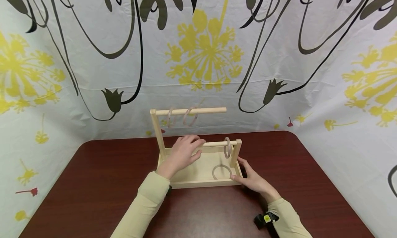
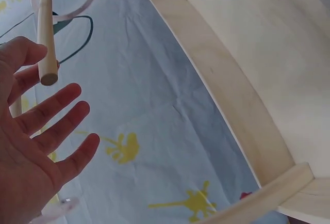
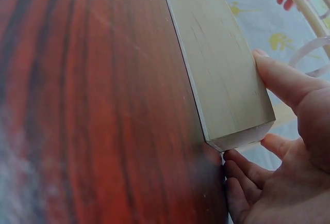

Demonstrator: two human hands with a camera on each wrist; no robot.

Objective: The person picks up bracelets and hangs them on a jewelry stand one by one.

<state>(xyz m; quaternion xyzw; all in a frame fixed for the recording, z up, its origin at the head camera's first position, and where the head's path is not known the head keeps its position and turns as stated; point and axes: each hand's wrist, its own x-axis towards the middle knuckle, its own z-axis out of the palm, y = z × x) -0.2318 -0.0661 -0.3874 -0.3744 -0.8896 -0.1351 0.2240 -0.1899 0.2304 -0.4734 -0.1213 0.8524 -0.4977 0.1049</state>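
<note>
A light wooden stand with a tray base (image 1: 204, 185) sits on the table. My left hand (image 1: 183, 152) is at the free end of its lower rod (image 1: 218, 144); in the left wrist view the thumb and index finger pinch that rod (image 2: 47, 53), the other fingers spread. With my right hand (image 1: 252, 177) I grip the tray's right front corner (image 3: 232, 95), thumb over the rim, fingers at the end wall. A translucent bangle (image 1: 227, 147) hangs on the lower rod near its post. Another bangle (image 1: 221, 171) lies inside the tray.
Two pale bangles, one of them a pinkish bangle (image 1: 190, 116), hang on the taller upper rod (image 1: 211, 110), held by the left post (image 1: 158, 134). The dark red table (image 1: 102, 183) meets a patterned white curtain (image 1: 198, 93) behind and at both sides.
</note>
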